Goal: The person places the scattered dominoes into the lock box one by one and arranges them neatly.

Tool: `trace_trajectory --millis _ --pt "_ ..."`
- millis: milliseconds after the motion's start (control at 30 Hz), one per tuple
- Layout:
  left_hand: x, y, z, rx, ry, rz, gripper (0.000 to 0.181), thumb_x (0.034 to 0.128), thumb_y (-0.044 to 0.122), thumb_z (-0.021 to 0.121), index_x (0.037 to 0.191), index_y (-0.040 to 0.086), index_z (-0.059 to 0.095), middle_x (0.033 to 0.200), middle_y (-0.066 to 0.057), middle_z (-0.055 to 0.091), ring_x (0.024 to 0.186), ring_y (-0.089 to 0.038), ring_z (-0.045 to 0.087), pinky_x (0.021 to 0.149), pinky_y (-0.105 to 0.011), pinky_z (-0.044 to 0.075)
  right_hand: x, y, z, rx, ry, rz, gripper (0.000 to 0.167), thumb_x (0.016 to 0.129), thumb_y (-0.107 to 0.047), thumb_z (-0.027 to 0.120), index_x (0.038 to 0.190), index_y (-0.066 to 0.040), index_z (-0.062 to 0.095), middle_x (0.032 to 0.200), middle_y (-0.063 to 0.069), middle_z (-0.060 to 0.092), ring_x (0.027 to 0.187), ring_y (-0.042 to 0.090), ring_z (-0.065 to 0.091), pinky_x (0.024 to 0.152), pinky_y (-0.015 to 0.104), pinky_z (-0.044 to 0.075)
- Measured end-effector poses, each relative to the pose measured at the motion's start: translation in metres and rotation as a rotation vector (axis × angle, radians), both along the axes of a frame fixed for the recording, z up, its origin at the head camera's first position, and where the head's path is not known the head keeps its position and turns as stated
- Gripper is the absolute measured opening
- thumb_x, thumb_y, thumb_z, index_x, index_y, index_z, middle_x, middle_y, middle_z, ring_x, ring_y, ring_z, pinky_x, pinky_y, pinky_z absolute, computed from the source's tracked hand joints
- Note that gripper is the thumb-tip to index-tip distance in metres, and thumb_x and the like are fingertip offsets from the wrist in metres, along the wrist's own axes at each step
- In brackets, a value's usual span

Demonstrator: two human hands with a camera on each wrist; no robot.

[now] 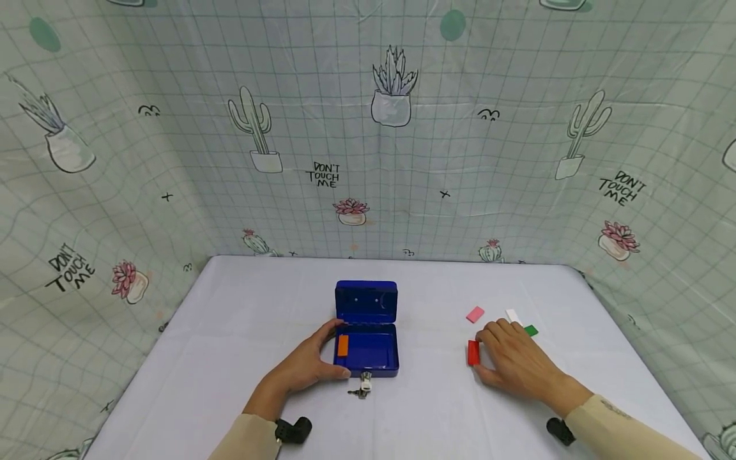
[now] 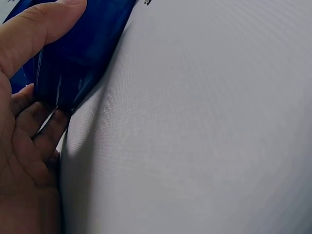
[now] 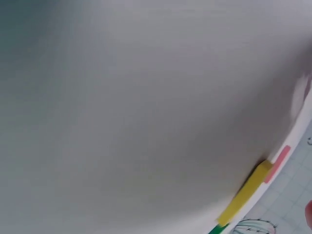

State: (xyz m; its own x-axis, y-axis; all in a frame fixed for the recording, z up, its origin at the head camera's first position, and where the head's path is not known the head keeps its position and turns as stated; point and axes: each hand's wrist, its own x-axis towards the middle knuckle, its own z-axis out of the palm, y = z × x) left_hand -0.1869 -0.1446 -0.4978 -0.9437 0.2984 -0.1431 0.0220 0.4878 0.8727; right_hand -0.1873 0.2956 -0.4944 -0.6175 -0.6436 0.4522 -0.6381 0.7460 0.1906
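On the table stands a blue cash box (image 1: 365, 350) with its lid (image 1: 366, 301) raised. An orange block (image 1: 342, 345) lies inside against the left wall, and a lock with keys (image 1: 363, 386) hangs at the front. My left hand (image 1: 307, 364) grips the box's left side, thumb at the front and fingers towards the back; the left wrist view shows the thumb and fingers on the blue box (image 2: 73, 63). Over on the right, my right hand (image 1: 514, 361) pinches a red block (image 1: 473, 352) between thumb and fingers. In the right wrist view only a fingertip (image 3: 309, 214) shows.
Beyond the right hand lie a pink block (image 1: 475, 314), a white block (image 1: 512, 315) and a green block (image 1: 531, 330), partly covered. A yellow block (image 3: 246, 192) shows in the right wrist view. A patterned curtain (image 1: 368, 160) surrounds the white table (image 1: 259, 287).
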Motion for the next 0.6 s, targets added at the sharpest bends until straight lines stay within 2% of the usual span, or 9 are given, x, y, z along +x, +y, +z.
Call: trace_trajectory --millis 200,467,600 --pt "0.000 0.000 0.002 0.022 -0.005 -0.007 0.109 0.0744 0.028 0.098 0.164 0.021 0.036 0.169 -0.016 0.037 0.158 -0.041 0.029 0.127 -0.068 0.020 -0.009 -0.016 0.009 -0.008 -0.016 -0.003 0.041 0.078 -0.037 0.081 0.103 -0.008 0.066 0.096 0.004 0.062 0.090 0.021 0.053 0.077 0.035 0.042" --pt "0.000 0.001 -0.001 0.007 0.004 -0.010 0.107 0.0749 0.029 0.097 0.164 0.022 0.037 0.169 -0.015 0.038 0.159 -0.043 0.028 0.126 -0.070 0.020 -0.018 -0.042 0.019 -0.013 0.004 0.029 0.041 0.078 -0.036 0.081 0.103 -0.008 0.066 0.096 0.003 0.063 0.089 0.021 0.054 0.077 0.036 0.044" --pt "-0.001 -0.001 0.001 0.004 0.006 -0.005 0.108 0.0746 0.030 0.097 0.164 0.023 0.037 0.170 -0.014 0.037 0.159 -0.041 0.028 0.126 -0.069 0.020 -0.023 -0.058 0.027 -0.011 0.005 0.030 0.042 0.080 -0.039 0.081 0.105 -0.008 0.066 0.097 0.004 0.064 0.090 0.022 0.053 0.077 0.035 0.043"
